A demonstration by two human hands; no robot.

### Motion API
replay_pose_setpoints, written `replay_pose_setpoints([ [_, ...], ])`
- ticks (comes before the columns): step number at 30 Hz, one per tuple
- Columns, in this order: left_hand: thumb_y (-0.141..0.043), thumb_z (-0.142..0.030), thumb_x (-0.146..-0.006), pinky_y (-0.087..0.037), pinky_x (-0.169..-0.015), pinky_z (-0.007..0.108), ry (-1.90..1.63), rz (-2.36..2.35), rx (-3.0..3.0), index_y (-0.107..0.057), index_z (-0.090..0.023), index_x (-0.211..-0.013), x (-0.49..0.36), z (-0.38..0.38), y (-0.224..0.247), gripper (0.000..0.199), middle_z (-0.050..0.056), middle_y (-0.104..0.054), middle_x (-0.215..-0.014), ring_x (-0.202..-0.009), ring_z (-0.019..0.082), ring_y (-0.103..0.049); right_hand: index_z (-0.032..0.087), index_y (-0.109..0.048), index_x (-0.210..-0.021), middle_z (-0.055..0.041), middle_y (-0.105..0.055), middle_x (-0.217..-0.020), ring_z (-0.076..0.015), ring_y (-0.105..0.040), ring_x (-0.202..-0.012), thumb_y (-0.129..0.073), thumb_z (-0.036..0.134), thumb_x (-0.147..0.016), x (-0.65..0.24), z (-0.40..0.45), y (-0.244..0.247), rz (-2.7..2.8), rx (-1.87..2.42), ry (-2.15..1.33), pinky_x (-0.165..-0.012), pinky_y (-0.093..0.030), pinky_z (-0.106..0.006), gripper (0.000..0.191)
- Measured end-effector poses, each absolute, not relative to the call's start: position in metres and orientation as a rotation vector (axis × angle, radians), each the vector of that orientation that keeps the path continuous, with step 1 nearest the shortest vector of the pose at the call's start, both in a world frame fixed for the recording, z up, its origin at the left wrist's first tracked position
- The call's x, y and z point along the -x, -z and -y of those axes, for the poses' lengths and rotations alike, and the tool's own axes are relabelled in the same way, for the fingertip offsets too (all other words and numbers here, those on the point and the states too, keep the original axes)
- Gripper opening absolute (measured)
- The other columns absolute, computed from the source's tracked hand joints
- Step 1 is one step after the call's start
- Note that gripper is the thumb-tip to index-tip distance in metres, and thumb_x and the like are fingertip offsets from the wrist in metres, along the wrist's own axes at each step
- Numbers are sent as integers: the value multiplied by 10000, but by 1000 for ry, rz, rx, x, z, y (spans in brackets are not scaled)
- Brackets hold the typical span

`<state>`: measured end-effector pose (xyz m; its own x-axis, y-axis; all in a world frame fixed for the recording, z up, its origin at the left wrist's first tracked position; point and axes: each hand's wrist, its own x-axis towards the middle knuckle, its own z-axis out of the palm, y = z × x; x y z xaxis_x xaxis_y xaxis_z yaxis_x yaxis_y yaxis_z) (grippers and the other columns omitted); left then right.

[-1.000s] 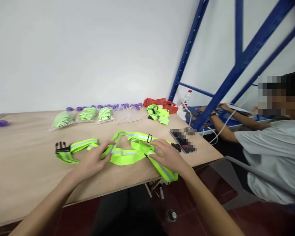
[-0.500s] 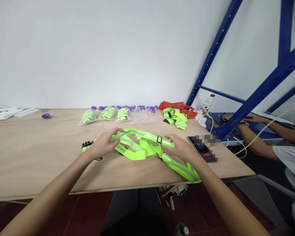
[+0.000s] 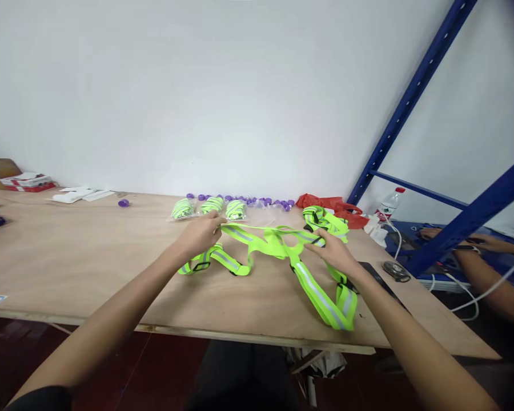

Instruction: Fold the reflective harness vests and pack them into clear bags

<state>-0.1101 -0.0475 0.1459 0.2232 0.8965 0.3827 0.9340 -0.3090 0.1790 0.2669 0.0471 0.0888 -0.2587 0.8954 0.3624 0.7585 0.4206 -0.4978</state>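
A neon yellow-green strap harness [image 3: 268,246] with grey reflective stripes and black buckles is stretched between my two hands above the wooden table [image 3: 111,251]. My left hand [image 3: 203,231] pinches its left end. My right hand [image 3: 332,248] grips the strap on the right, beside a black buckle. Loops hang down on both sides, the right one near the table's front edge. Behind are three clear bags [image 3: 182,209] of rolled green straps. Another loose green strap bundle [image 3: 325,221] lies beyond my right hand.
Purple round pieces [image 3: 265,202] line the wall, near a red plastic bag [image 3: 334,206]. A dark phone [image 3: 381,282], a black oval object [image 3: 396,271] and a bottle [image 3: 389,202] are on the right. Beyond the blue frame [image 3: 488,191] are another person's arms [image 3: 488,279].
The harness has been lifted and pulled wider between my hands, its side loops spread. The view has shifted left, showing boxes at the far left.
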Motion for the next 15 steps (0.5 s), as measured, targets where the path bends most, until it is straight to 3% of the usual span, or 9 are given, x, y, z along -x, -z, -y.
replay_pose_setpoints([
  [4, -470, -222, -871, -522, -781, 380, 761, 1747, 2237, -713, -140, -992, 112, 45, -162, 283, 117, -630, -1031, -846, 247, -643, 219, -586, -905, -12, -681, -720, -188, -631, -527, -660, 444, -787, -277, -35, -122, 1953, 1394, -471, -550, -467, -293, 264],
  [8, -491, -175, -842, -523, -769, 353, 926, 1659, 2100, -688, -147, -1010, 111, 46, -185, 260, 107, -654, -1071, -865, 231, -654, 198, -670, -865, -35, -716, -741, -175, -653, -582, -626, 315, -825, -278, -27, -153, 1984, 1349, -395, -622, -465, -298, 131],
  [11, -499, -160, -823, -532, -794, 355, 1111, 1647, 2108, -677, -140, -1003, 111, 51, -203, 255, 74, -702, -981, -866, 217, -678, 164, -744, -893, -80, -742, -817, -170, -640, -657, -622, 276, -843, -278, -24, -176, 1951, 1368, -269, -667, -453, -317, 172],
  [15, -238, -206, -880, -500, -742, 348, 1505, 1764, 2337, -613, -7, -1115, 115, 59, -228, 486, -1, -688, -906, -764, 147, -687, 113, -753, -1045, -92, -728, -840, -128, -610, -650, -519, 259, -900, -284, -20, -206, 1876, 1281, -483, -672, -460, -326, 312],
])
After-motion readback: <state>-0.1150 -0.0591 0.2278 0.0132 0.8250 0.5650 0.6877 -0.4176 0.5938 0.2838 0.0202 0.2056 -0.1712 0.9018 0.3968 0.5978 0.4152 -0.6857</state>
